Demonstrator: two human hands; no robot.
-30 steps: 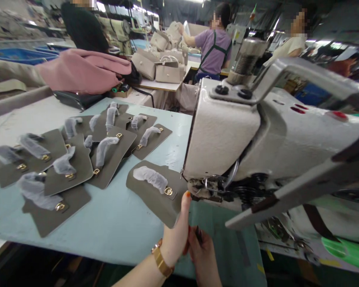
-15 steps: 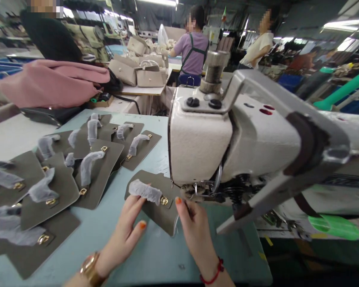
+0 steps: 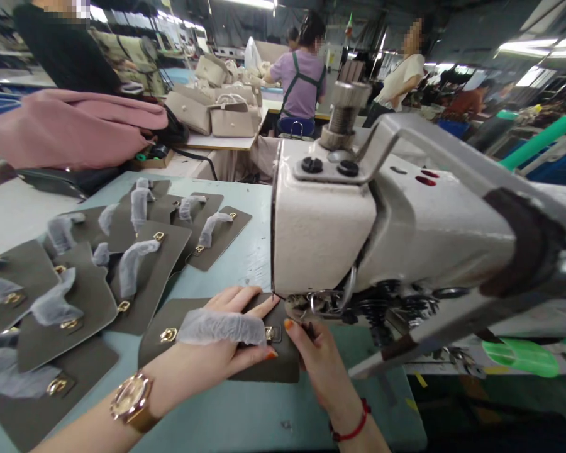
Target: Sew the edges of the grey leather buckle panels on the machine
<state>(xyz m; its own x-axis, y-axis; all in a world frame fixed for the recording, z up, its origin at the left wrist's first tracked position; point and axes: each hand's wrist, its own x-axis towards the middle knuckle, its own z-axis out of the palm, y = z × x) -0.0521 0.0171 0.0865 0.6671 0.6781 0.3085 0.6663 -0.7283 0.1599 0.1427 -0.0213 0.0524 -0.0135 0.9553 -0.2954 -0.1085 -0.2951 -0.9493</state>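
A dark grey-green bag flap (image 3: 193,365) lies flat on the sewing table, with its handle (image 3: 221,327) in white wrapping and gold buckles at both ends. My left hand (image 3: 217,355) reaches under that handle, fingers spread flat on the flap toward the needle area. At the flap's right edge is my right hand (image 3: 323,355), thumb forward and fingers curled; something small and dark shows between them, too hidden to name. The sewing machine head (image 3: 323,226) stands just above and behind the flap's right end and hides the stitching spot.
Several similar flaps (image 3: 151,270) with wrapped handles overlap on the left of the table (image 3: 259,239). A grey metal lever (image 3: 434,321) slants down at the right of my right hand. Pink material (image 3: 75,129) and beige bags (image 3: 233,119) lie behind; people are beyond.
The flap has turned and shifted left, so both buckles now show. My left hand has slid farther under the handle, fingers nearer the needle. My right hand has moved slightly right.
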